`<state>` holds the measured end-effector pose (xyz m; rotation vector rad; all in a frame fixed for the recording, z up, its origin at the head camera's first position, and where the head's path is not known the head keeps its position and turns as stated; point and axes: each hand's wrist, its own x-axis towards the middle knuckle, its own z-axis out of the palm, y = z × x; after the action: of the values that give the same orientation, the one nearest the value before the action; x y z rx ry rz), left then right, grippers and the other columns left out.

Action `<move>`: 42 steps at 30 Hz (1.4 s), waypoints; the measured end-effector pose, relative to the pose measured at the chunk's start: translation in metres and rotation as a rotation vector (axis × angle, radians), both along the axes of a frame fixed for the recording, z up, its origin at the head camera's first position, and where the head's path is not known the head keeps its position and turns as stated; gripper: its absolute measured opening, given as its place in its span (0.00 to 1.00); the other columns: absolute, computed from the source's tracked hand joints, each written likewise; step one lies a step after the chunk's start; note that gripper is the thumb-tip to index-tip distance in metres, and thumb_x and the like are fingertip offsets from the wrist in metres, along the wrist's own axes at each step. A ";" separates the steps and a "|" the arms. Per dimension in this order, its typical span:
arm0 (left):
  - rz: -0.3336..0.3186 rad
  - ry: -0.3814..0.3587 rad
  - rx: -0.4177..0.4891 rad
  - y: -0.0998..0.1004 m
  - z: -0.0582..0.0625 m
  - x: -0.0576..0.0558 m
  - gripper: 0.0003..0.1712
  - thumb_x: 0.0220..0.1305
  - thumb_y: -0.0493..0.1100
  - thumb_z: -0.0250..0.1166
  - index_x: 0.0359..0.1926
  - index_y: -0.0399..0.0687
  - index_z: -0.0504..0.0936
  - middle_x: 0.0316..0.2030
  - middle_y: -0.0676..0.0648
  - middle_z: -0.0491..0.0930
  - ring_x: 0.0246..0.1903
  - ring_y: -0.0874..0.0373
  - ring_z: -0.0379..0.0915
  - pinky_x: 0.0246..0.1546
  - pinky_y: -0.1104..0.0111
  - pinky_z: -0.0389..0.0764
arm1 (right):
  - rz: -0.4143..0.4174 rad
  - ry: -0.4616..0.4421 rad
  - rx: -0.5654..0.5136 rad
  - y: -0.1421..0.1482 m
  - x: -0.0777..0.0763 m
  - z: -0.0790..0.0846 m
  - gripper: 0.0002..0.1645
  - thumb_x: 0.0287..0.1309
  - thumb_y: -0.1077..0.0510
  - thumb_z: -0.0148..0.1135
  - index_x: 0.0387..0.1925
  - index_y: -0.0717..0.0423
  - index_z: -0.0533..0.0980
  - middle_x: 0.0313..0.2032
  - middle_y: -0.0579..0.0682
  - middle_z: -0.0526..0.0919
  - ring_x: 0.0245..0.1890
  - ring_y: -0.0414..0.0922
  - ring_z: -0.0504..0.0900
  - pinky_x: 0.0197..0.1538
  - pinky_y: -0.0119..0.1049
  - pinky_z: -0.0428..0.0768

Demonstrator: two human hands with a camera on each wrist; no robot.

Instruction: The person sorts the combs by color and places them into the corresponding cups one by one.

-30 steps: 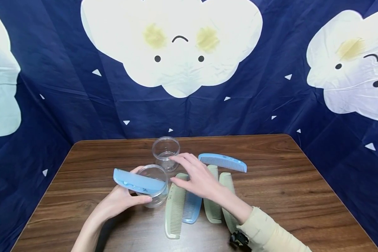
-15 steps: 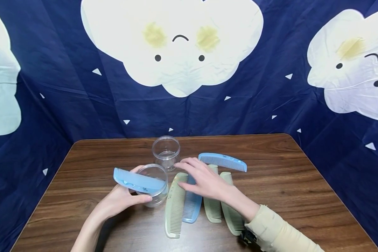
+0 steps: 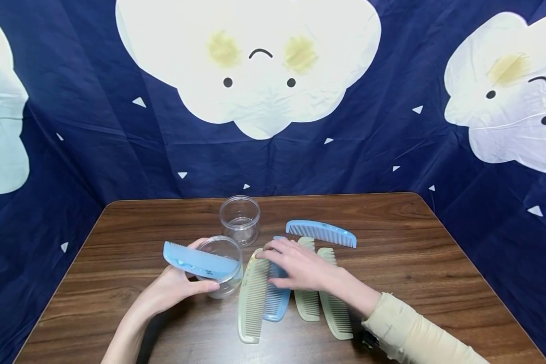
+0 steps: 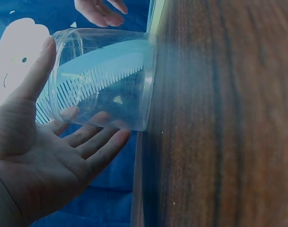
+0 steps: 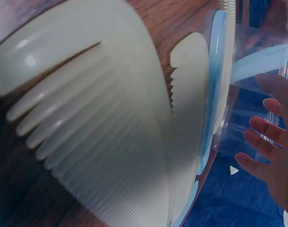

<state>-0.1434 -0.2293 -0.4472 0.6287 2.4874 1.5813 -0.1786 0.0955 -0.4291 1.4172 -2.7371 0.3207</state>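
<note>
My left hand [image 3: 175, 290] holds a clear plastic jar [image 3: 229, 289], thumb on the near side and fingers around the far side. In it leans a blue comb [image 3: 197, 260], its upper end sticking out past the rim to the left. The left wrist view shows the comb's teeth through the jar wall [image 4: 117, 106]. Over the loose combs hovers my right hand [image 3: 302, 265], fingers loosely bent with nothing between them. Nearest to it are a pale green comb [image 3: 253, 308] and a blue comb [image 3: 276, 303], partly covered by the hand.
A second clear jar [image 3: 239, 215] stands behind the held one. Two more pale green combs [image 3: 307, 306] lie under and beside the right forearm. Another blue comb [image 3: 320, 231] lies farther back on the wooden table [image 3: 414, 263]. A dark blue cloud-patterned cloth [image 3: 273, 167] hangs behind.
My right hand has drawn back to the right, away from the two jars, and is now over the blue comb. My left hand, its jar and the comb inside stay put.
</note>
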 end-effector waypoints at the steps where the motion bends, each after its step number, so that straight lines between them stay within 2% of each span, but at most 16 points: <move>1: 0.001 0.000 -0.002 0.000 0.000 0.000 0.52 0.58 0.44 0.78 0.77 0.52 0.58 0.70 0.35 0.71 0.60 0.75 0.70 0.54 0.76 0.78 | 0.009 0.004 0.009 0.001 0.000 -0.001 0.34 0.61 0.44 0.72 0.67 0.45 0.74 0.60 0.46 0.79 0.61 0.44 0.77 0.59 0.42 0.80; 14: 0.010 -0.025 -0.008 0.000 0.000 0.000 0.55 0.58 0.45 0.78 0.78 0.45 0.55 0.71 0.33 0.69 0.60 0.77 0.69 0.53 0.75 0.79 | 0.049 -0.004 0.190 0.006 0.001 -0.002 0.34 0.60 0.40 0.72 0.65 0.41 0.74 0.63 0.46 0.78 0.64 0.46 0.76 0.65 0.45 0.79; 21: 0.016 -0.026 -0.023 -0.001 -0.001 0.000 0.55 0.58 0.45 0.78 0.79 0.49 0.56 0.71 0.34 0.69 0.60 0.76 0.69 0.53 0.76 0.78 | 0.062 -0.011 0.293 0.008 0.002 -0.003 0.34 0.60 0.40 0.71 0.66 0.40 0.74 0.64 0.46 0.76 0.66 0.46 0.74 0.69 0.46 0.76; 26: 0.018 -0.019 -0.026 -0.001 -0.001 0.000 0.55 0.58 0.46 0.78 0.79 0.49 0.56 0.71 0.35 0.69 0.60 0.76 0.69 0.54 0.76 0.77 | 0.081 -0.014 0.365 0.007 0.003 -0.003 0.35 0.57 0.40 0.73 0.65 0.38 0.74 0.64 0.45 0.75 0.66 0.46 0.73 0.69 0.47 0.76; 36: 0.008 -0.018 -0.014 -0.001 0.000 0.000 0.53 0.58 0.45 0.78 0.78 0.50 0.57 0.72 0.34 0.68 0.61 0.76 0.69 0.53 0.76 0.78 | 0.117 0.000 0.447 0.003 0.003 0.002 0.39 0.49 0.43 0.79 0.63 0.35 0.74 0.63 0.41 0.74 0.67 0.44 0.72 0.67 0.45 0.75; 42: 0.008 -0.024 -0.016 -0.001 0.000 0.000 0.53 0.58 0.45 0.78 0.78 0.51 0.57 0.72 0.34 0.68 0.62 0.75 0.69 0.53 0.76 0.78 | 0.135 0.004 0.447 0.001 0.003 0.003 0.40 0.48 0.46 0.80 0.63 0.35 0.74 0.62 0.41 0.75 0.65 0.44 0.73 0.67 0.45 0.75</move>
<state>-0.1432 -0.2300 -0.4469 0.5942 2.4860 1.5606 -0.1760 0.0965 -0.4257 1.6925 -2.8314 -0.3141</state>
